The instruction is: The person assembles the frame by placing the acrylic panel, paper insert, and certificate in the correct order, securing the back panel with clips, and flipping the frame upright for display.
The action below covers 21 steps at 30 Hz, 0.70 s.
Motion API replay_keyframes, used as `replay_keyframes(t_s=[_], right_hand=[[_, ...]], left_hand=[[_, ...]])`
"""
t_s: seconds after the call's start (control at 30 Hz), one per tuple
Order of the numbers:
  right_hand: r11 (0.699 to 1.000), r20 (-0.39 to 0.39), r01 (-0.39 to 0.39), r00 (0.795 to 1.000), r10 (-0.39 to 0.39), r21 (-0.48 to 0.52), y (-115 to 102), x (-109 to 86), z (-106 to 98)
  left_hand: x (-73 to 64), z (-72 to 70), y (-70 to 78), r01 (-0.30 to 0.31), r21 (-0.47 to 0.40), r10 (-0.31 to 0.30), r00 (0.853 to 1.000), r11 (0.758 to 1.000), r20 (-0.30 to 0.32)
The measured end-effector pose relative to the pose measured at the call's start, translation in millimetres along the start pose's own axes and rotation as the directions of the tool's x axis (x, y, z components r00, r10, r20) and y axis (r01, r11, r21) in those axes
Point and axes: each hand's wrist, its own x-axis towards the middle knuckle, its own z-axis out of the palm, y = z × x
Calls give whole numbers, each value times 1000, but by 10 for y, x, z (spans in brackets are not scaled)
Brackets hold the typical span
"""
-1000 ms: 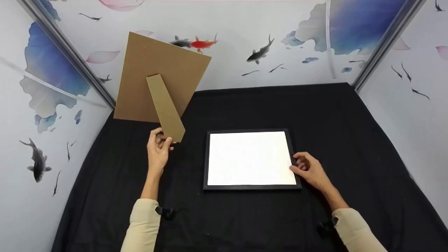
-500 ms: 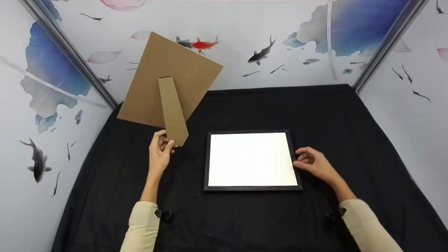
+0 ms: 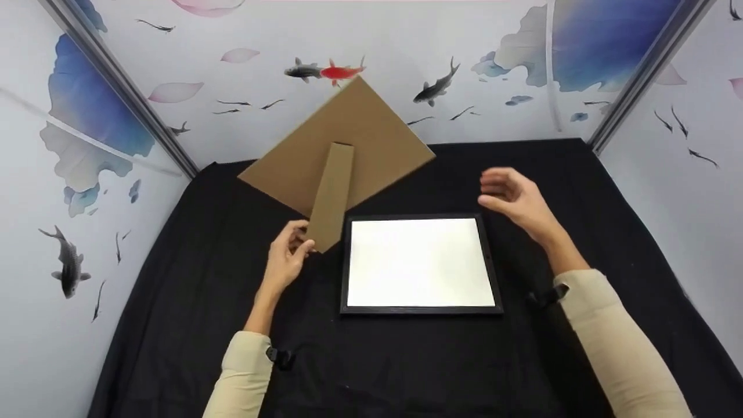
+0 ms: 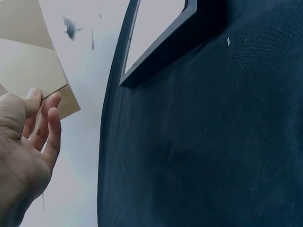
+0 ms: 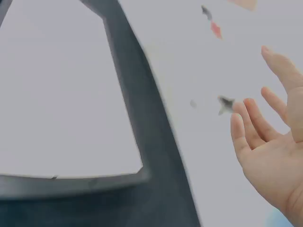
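Looks like positioning — left grip [image 3: 284, 259] pinches the brown board [image 3: 384, 139] by its strut [image 3: 332, 194], up toward the surface's [image 3: 424, 360] far edge. White-filled frame [image 3: 421, 263] sits mid-surface. Right grip [image 3: 516, 203] loosely spread, empty — next move probably calls for steadying the board.

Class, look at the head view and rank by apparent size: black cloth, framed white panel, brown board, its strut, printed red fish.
Largest: black cloth
Next: framed white panel and brown board, too alike to rank
Then: strut
Smallest: printed red fish
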Motion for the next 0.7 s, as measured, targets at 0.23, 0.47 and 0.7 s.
replay_keyframes(t_s=[0.23, 0.47, 0.7], right_hand=[[984, -18, 146, 989, -149, -102, -258, 321, 284], [964, 22, 192, 981, -191, -185, -204, 249, 371], [967, -31, 173, 983, -182, -188, -133, 89, 356]], left_hand=[[13, 182, 138, 14, 34, -19, 991, 999, 129], [-2, 257, 180, 17, -12, -14, 979, 1000, 204], [10, 291, 140, 94, -167, -54, 972, 982, 231]])
